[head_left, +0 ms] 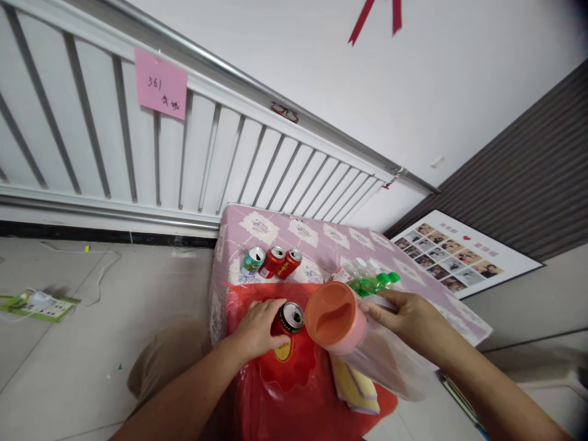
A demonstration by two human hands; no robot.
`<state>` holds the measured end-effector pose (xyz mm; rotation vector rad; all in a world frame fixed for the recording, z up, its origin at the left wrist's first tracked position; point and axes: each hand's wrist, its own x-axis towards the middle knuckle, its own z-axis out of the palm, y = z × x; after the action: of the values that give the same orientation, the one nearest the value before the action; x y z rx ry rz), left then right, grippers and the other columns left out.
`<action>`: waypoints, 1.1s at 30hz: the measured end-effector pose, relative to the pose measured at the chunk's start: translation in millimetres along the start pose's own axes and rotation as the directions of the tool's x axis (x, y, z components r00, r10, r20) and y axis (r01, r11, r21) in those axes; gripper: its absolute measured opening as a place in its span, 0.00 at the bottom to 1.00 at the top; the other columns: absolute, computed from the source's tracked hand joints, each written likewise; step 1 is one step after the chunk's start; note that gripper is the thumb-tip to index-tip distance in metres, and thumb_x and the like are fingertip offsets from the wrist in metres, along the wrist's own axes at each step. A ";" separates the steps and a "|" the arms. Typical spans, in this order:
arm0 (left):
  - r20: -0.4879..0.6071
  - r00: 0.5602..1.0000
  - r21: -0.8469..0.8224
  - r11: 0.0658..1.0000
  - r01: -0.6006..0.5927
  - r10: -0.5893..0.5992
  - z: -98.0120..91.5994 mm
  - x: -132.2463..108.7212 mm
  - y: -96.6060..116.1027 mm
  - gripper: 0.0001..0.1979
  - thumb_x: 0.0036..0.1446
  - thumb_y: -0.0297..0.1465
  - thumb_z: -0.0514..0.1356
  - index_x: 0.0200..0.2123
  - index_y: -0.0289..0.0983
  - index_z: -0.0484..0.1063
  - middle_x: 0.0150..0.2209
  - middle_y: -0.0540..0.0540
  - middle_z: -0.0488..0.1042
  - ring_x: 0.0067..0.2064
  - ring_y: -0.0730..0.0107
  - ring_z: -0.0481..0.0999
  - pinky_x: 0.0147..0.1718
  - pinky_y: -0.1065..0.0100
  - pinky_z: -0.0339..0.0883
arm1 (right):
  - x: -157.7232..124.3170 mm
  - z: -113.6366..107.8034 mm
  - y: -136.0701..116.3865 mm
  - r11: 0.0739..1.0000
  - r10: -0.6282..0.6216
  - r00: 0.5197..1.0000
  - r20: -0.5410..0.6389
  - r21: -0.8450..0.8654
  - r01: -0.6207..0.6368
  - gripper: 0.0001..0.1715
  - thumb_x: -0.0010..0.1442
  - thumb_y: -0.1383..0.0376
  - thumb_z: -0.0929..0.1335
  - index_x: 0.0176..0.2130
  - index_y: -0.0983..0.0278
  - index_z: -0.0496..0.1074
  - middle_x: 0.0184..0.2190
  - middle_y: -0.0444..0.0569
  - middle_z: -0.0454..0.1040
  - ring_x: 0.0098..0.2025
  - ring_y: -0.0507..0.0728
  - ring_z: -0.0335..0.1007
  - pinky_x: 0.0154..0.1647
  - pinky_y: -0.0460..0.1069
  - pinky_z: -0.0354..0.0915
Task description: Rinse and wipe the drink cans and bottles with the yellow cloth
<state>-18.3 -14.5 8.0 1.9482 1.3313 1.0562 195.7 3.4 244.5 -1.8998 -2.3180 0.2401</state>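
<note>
Your right hand [402,315] is closed on the handle of a tilted, translucent plastic pitcher with orange lid [367,349]. Your left hand [257,327] curls around the black metal can [291,320], in or above a scalloped, glossy red dish [288,373]. Probably you are pouring; this calls for a steady spout.

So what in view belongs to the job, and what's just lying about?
Job, it seems:
- orange-lidded pitcher, gripped by the right hand
- black-rimmed drink can, left hand curved round it
- scalloped red tray below

Lying about:
- folded yellow cloth, three other cans, green-capped bottles: untouched, role unclear
- eyeglasses, pink sticky note, power strip
</note>
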 end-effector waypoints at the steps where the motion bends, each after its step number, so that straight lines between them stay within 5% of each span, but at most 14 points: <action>1: 0.001 1.000 0.002 1.000 0.000 0.000 -0.1 0.1 0.0 0.40 0.45 0.34 0.70 0.60 0.44 0.57 0.59 0.43 0.68 0.59 0.51 0.67 0.57 0.51 0.58 | 0.0 0.2 0.7 1.000 0.005 1.000 0.003 0.000 -0.005 0.27 0.52 0.44 0.64 0.18 0.61 0.59 0.16 0.40 0.58 0.21 0.51 0.53 0.20 0.47 0.51; 33: 0.011 1.000 -0.003 1.000 0.021 -0.021 -2.1 -0.3 2.4 0.40 0.45 0.35 0.70 0.60 0.45 0.58 0.59 0.43 0.68 0.59 0.50 0.67 0.58 0.50 0.58 | 1.3 2.3 1.3 1.000 0.000 1.000 -0.027 -0.024 0.000 0.27 0.53 0.44 0.65 0.17 0.60 0.59 0.15 0.40 0.57 0.20 0.51 0.54 0.19 0.47 0.50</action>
<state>-18.9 -15.6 11.0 1.9310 1.3407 1.0349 196.3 4.8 242.0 -1.9021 -2.3143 0.1864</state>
